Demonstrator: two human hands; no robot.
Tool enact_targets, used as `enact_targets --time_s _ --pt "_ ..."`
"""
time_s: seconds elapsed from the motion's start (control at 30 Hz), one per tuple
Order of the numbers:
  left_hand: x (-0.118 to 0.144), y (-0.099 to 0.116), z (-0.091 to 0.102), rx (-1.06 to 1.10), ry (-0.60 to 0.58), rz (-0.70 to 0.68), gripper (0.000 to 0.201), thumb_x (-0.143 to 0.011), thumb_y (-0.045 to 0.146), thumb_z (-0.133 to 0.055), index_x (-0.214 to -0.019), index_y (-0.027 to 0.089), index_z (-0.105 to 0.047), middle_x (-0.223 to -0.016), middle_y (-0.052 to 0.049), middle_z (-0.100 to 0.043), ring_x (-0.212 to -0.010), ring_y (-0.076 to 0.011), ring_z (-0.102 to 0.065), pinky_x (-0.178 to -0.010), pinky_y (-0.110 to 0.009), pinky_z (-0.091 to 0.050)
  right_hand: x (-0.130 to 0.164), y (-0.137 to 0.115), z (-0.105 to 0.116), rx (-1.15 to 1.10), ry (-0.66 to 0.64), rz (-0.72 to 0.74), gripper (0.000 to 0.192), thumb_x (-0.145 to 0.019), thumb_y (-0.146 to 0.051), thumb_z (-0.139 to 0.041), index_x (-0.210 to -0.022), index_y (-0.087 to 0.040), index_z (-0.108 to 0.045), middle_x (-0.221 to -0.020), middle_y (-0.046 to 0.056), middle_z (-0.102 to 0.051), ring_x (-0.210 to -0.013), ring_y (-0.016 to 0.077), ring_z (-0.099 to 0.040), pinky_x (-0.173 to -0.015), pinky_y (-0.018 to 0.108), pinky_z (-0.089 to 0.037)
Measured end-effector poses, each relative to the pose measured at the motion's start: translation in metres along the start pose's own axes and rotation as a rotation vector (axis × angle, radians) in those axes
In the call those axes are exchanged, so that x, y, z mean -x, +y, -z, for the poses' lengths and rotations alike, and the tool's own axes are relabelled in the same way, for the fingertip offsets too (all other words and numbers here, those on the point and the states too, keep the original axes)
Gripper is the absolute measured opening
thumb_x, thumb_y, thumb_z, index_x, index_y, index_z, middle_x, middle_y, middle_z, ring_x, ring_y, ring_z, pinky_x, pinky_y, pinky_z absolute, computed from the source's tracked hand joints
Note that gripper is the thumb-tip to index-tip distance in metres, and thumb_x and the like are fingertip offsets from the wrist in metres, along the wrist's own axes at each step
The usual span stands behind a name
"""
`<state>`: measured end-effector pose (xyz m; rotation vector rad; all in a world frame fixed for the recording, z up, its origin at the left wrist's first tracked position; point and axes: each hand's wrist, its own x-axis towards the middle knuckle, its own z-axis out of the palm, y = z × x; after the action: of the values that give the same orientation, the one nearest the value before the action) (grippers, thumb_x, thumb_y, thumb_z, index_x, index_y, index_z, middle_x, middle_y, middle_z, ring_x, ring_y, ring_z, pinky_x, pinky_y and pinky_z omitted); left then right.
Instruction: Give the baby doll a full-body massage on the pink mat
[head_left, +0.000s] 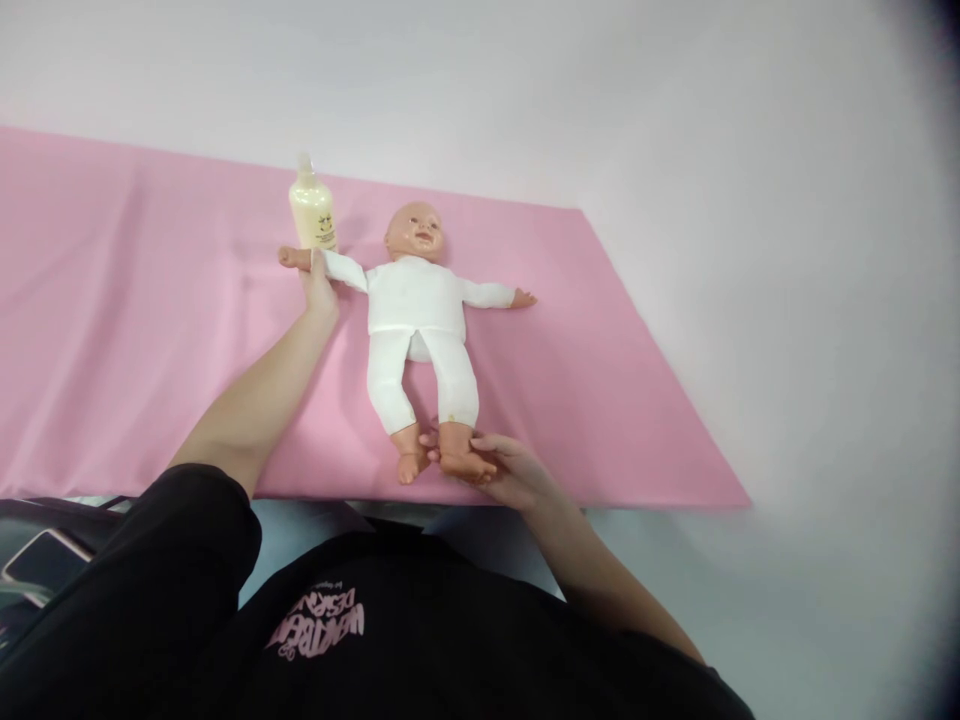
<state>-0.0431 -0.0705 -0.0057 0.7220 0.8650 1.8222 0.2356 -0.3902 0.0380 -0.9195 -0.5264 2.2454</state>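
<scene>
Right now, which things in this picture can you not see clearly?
- Head view: the print on the bottle is too small to read.
- The doll's foot is partly covered by the right hand.
- The phone is cut off at the left edge.
- The left hand hides part of the doll's arm.

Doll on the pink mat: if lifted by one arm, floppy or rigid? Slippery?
Likely floppy: the doll has a soft-looking body in white clothes, so legs would probably dangle. The head looks like hard plastic, so it may tip head-heavy. Cloth sleeve under the left hand should grip well; the bare foot in the right hand is probably smoother.
</scene>
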Motion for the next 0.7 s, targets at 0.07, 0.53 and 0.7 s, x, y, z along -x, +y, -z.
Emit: enact_targets --time_s 0.07,0.53,0.7 --pt "0.003 -0.001 -0.004 -0.005 0.031 0.006 0.029 -0.111 0.045 -0.051 -0.126 0.02 -0.057 -0.125 -0.005 -0.07 -0.122 -0.0147 -0.065 -0.105 -0.031 -0.054 0.004 0.001 0.0 -0.002 -0.035 -0.052 0.045 -0.082 -0.031 -0.065 -0.125 -0.017 -0.068 -0.129 0.011 -0.075 -0.115 0.0224 -0.075 -0.102 0.037 -0.063" --pt "0.047 0.008 -0.02 -0.261 -0.224 -0.183 0.06 -0.08 0.061 -0.085 -0.123 0.026 -0.062 -0.136 -0.011 -0.065 -0.144 -0.0301 -0.054 -0.121 -0.045 -0.044 -0.029 -0.083 -0.009 0.17 -0.257 -0.045 0.041 -0.087 -0.034 -0.063 -0.126 -0.018 -0.06 -0.108 0.006 -0.071 -0.091 0.0177 -0.073 -0.082 0.033 -0.063" --pt "0.057 0.016 -0.017 -0.592 -0.729 -0.443 0.066 -0.073 0.072 -0.083 -0.115 0.022 -0.071 -0.126 -0.015 -0.07 -0.133 -0.0388 -0.06 -0.124 -0.058 -0.036 -0.068 -0.118 -0.009 0.204 -0.151 0.031 0.036 -0.094 -0.047 -0.052 -0.111 -0.017 -0.062 -0.09 0.004 -0.065 -0.074 0.0152 -0.065 -0.056 0.022 -0.053"
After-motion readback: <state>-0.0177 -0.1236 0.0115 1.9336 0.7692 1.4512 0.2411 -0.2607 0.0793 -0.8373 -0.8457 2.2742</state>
